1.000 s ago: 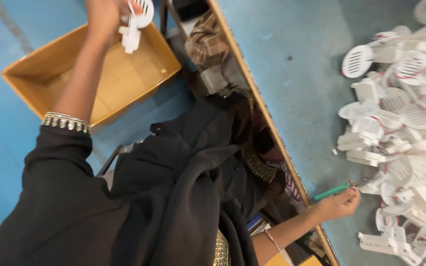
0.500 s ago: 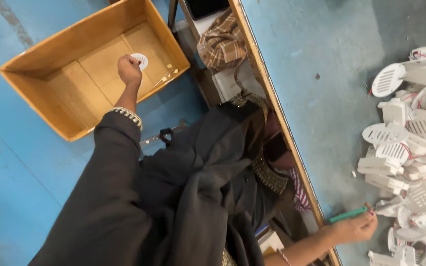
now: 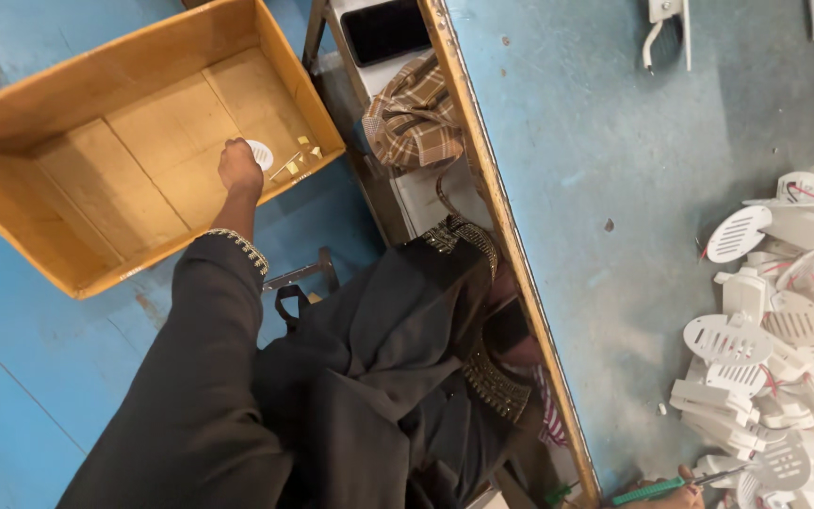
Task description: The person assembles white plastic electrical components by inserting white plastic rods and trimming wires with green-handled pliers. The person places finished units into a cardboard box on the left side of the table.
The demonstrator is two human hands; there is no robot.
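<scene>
Blue floor on the left, worn blue-grey worktable (image 3: 614,188) with a wooden edge on the right.

An open brown cardboard box (image 3: 68,160) sits on the floor; the left hand (image 3: 239,168) reaches inside, fingers curled around a round white slotted plastic part (image 3: 261,154). A heap of white plastic slotted parts (image 3: 784,330) covers the table's right side. The right hand (image 3: 675,490) pinches a green-handled screwdriver (image 3: 680,485).

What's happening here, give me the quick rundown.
A person in black sleeves sits at a blue table. The left hand reaches down into an open cardboard box on the floor, right beside a white round slotted part lying on the box bottom; whether it touches the part is unclear. The right hand, mostly cut off at the frame's bottom edge, holds a green-handled screwdriver near a pile of white plastic parts with red wires.
</scene>
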